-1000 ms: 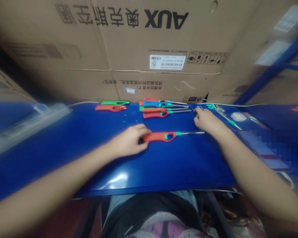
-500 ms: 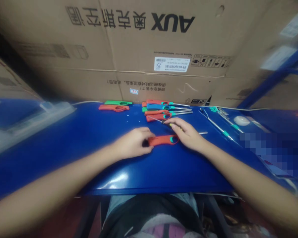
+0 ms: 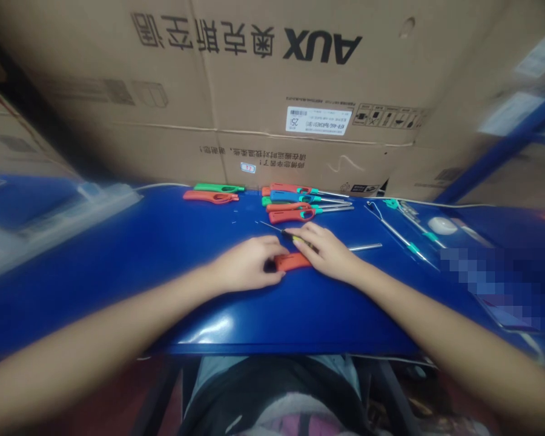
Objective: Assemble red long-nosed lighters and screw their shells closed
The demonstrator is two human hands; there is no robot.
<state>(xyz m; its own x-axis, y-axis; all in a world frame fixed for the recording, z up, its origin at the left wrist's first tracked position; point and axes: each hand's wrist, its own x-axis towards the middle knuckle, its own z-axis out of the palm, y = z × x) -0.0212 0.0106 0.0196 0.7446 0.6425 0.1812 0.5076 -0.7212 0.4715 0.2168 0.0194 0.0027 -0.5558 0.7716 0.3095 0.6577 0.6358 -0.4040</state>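
My left hand [image 3: 254,263] is closed on the handle end of an orange long-neck lighter [image 3: 293,261] lying on the blue table. The lighter's metal tube [image 3: 367,247] sticks out past my right hand [image 3: 324,251], which covers the trigger part. A screwdriver [image 3: 289,237] with a dark and yellow handle is gripped in my right hand, its thin shaft pointing left and away from me. Beyond it lie several long-neck lighters [image 3: 293,215] in orange, blue and green, side by side.
Green [image 3: 218,188] and orange handle shells [image 3: 204,197] lie at the back left. Tiny metal pins rest near the middle. At right are metal tubes with teal parts [image 3: 413,247] and a white round object [image 3: 441,226]. A large cardboard box [image 3: 236,109] stands behind; a clear plastic container [image 3: 104,206] is at left.
My right hand has moved left and slightly down with the screwdriver, so it now covers the lighter's trigger area. My left hand keeps its hold on the lighter.
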